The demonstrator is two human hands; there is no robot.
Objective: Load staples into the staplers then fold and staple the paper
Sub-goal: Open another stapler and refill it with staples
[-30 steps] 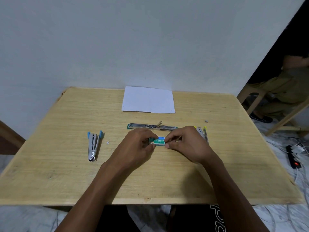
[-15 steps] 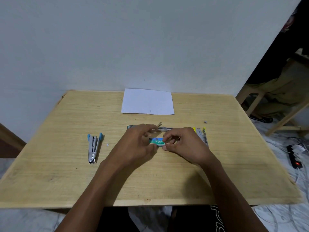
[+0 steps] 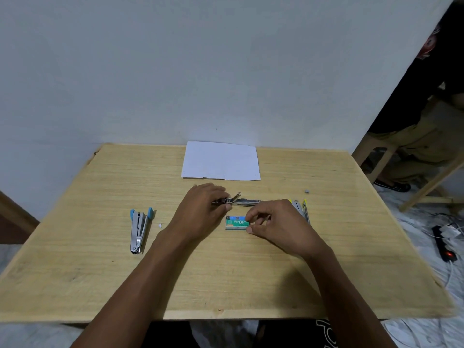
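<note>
A green staple box lies flat on the wooden table at its middle. My right hand pinches the box's right end between thumb and fingers. Just behind it, an opened stapler lies stretched out flat. My left hand grips that stapler's left end. A blue-tipped stapler lies opened at the left. A yellow-tipped stapler lies at the right, partly hidden by my right hand. A white paper sheet lies at the table's far edge.
A small grey bit lies right of the paper, a white scrap beside the blue stapler. The wall stands right behind the table. At the right a person sits on a wooden stool, with a power strip and cables on the floor.
My left hand has left the staple box and moved back onto the opened stapler's left end. My right hand stays at the box, which now shows uncovered on the table.
</note>
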